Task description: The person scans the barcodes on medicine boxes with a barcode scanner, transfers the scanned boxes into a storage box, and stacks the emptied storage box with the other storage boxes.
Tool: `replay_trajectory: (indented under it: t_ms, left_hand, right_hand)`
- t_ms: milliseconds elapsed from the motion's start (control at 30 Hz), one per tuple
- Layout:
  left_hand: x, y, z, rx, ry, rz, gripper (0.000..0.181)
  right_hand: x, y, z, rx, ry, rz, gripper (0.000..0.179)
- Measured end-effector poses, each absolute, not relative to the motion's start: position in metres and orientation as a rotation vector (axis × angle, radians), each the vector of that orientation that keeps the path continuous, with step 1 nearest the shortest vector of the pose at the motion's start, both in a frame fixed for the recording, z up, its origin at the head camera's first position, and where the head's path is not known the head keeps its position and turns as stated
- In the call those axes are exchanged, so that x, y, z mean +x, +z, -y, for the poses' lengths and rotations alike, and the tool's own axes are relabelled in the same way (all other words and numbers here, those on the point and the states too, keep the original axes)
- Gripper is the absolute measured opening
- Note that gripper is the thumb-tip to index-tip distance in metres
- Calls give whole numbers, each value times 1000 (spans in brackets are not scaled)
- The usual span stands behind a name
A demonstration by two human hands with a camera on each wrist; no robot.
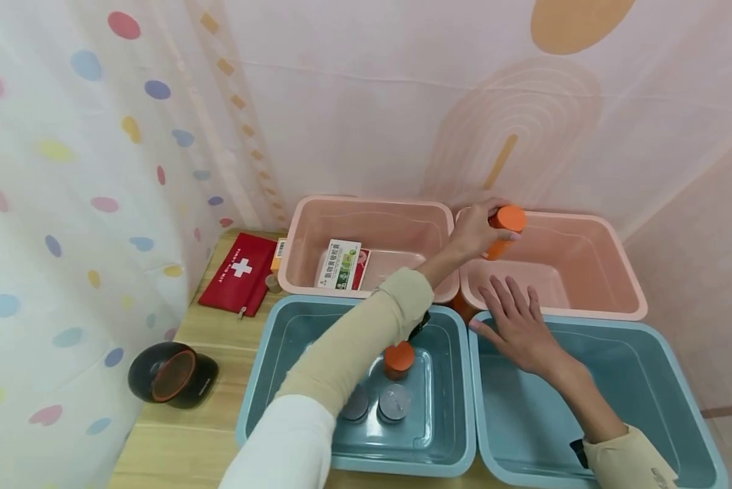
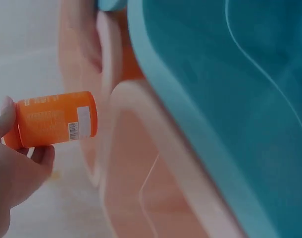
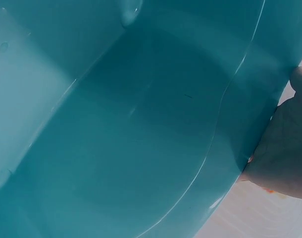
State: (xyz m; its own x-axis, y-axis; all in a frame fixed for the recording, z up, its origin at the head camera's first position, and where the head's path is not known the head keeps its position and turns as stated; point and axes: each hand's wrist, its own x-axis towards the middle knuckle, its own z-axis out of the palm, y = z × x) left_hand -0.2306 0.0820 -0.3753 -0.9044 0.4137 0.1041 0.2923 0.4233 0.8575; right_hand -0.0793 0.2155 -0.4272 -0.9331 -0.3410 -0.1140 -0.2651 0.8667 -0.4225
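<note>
My left hand (image 1: 477, 231) grips an orange bottle (image 1: 505, 231) with an orange cap, close to the left rim of the right pink bin (image 1: 592, 265). The left wrist view shows the same bottle (image 2: 54, 120) on its side in the picture, with printing and a barcode label, held at the cap end. My right hand (image 1: 521, 333) has its fingers spread above the far left corner of the right blue bin (image 1: 678, 380). In the right wrist view this hand (image 3: 284, 141) overlaps the bin's rim and holds nothing visible.
The left blue bin (image 1: 262, 353) holds an orange-capped bottle (image 1: 399, 358) and two grey-capped containers (image 1: 394, 402), partly behind my left arm. In the left pink bin (image 1: 366, 204) lie medicine boxes (image 1: 341, 263). A red first aid pouch (image 1: 238, 272) and a black object (image 1: 170, 373) rest at left.
</note>
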Motion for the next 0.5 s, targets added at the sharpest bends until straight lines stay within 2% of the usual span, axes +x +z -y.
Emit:
replay_trajectory:
  t_ms: [367,500]
  left_hand:
    - [-238,-410,-111,447,1246,-2695,57]
    - [-246,-428,-120,310,1212,-2679,47]
  right_hand:
    - [-78,-426,-211,-469,-597,-2870,79]
    - [-75,-429,-211,-479,-602,-2879,81]
